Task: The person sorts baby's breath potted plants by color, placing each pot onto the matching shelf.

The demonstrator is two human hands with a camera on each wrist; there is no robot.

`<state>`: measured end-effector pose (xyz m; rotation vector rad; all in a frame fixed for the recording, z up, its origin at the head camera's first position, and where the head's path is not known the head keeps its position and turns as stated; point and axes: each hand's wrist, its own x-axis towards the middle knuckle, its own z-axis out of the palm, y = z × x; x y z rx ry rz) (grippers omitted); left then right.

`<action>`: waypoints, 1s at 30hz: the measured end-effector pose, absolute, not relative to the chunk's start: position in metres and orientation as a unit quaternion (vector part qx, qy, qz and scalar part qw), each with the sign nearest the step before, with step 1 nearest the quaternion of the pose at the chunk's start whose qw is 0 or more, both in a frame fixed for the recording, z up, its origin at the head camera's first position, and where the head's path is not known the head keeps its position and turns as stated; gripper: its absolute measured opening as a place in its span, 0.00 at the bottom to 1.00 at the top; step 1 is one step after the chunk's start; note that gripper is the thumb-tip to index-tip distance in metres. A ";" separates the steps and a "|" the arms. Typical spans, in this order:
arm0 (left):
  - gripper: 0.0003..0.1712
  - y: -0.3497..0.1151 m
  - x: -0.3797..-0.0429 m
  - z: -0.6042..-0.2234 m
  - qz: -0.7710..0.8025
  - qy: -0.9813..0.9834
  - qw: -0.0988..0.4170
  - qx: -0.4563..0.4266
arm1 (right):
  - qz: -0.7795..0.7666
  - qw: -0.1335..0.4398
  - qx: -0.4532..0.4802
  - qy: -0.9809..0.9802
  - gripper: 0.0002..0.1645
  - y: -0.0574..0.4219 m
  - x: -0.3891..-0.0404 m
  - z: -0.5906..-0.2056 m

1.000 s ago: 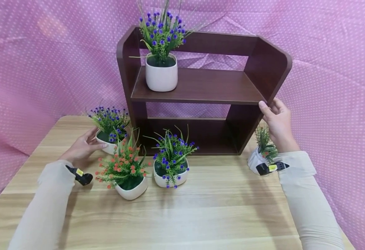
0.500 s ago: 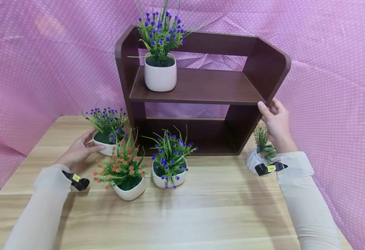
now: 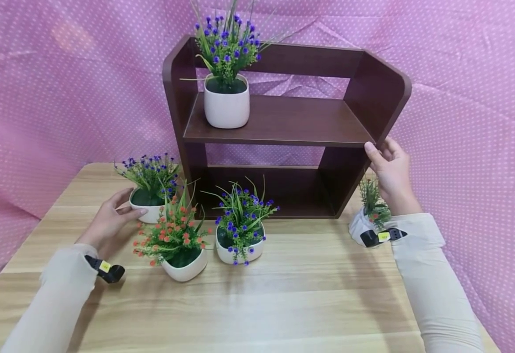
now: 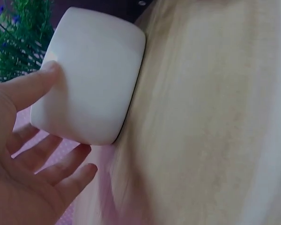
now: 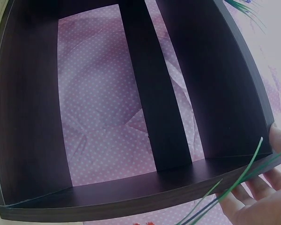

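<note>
My left hand (image 3: pixel 110 218) holds a small potted plant with purple-blue flowers (image 3: pixel 148 213), just left of the shelf. In the left wrist view, the thumb lies on the side of the white pot (image 4: pixel 96 77) and the other fingers reach behind it. My right hand (image 3: pixel 391 179) grips the right side of a dark brown two-tier shelf (image 3: pixel 301 120), thumb at the front edge of the middle board, fingers behind the side panel. The right wrist view shows the shelf (image 5: pixel 25 108) from close by, with a fingertip (image 5: pixel 232 206) at its side panel.
A taller purple-flowered pot (image 3: pixel 227 105) stands on the upper tier. In front are an orange-flowered pot (image 3: pixel 185 268) and another purple one (image 3: pixel 239 252). A small white pot with greenery (image 3: pixel 362 225) sits below my right hand. Pink dotted cloth (image 3: pixel 473 122) hangs behind the wooden table (image 3: pixel 283 299).
My left hand has shifted slightly left and toward me, and the purple-flowered pot with it, away from the shelf's side. The right hand stays on the shelf.
</note>
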<state>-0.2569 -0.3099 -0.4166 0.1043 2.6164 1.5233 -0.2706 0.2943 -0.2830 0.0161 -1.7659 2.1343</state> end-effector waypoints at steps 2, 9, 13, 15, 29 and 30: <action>0.55 -0.311 -0.253 -0.416 0.495 0.867 0.051 0.030 | 0.755 0.183 0.002 -0.629 0.32 0.294 -0.271 -0.283; 0.57 -0.320 -0.255 -0.412 0.493 0.865 0.073 0.062 | 0.758 0.179 -0.002 -0.627 0.32 0.294 -0.271 -0.284; 0.61 -0.321 -0.262 -0.412 0.484 0.865 0.100 0.087 | 0.763 0.175 0.003 -0.622 0.33 0.294 -0.270 -0.285; 0.61 -0.321 -0.265 -0.413 0.480 0.866 0.104 0.093 | 0.767 0.172 0.004 -0.618 0.33 0.294 -0.270 -0.285; 0.62 -0.322 -0.271 -0.419 0.473 0.872 0.104 0.078 | 0.748 0.182 0.002 -0.639 0.32 0.296 -0.273 -0.283; 0.62 -0.322 -0.271 -0.420 0.475 0.871 0.101 0.075 | 0.748 0.181 0.001 -0.638 0.32 0.296 -0.273 -0.283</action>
